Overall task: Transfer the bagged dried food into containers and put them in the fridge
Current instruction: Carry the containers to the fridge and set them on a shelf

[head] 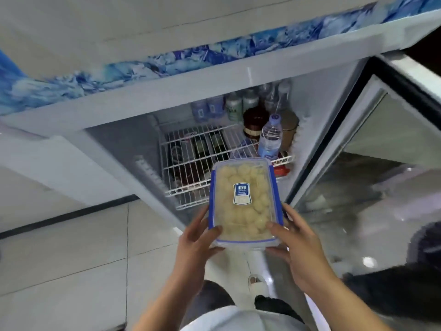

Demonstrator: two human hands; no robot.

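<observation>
Two hands, one container held up at the open fridge.

The clear container [243,204], blue-clipped lid on and packed with pale dried food, is gripped at its near corners by the left hand [194,240] and right hand [296,244], just before the wire shelf [191,151] in the fridge [114,111], near a water bottle [270,137].

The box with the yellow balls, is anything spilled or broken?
No. The box looks whole, its blue-edged lid on, with the left hand and right hand gripping it before the open fridge. Nothing spilled.

a shop-like room: glass-door drinks fridge [238,75] on tiled floor [71,259].
</observation>
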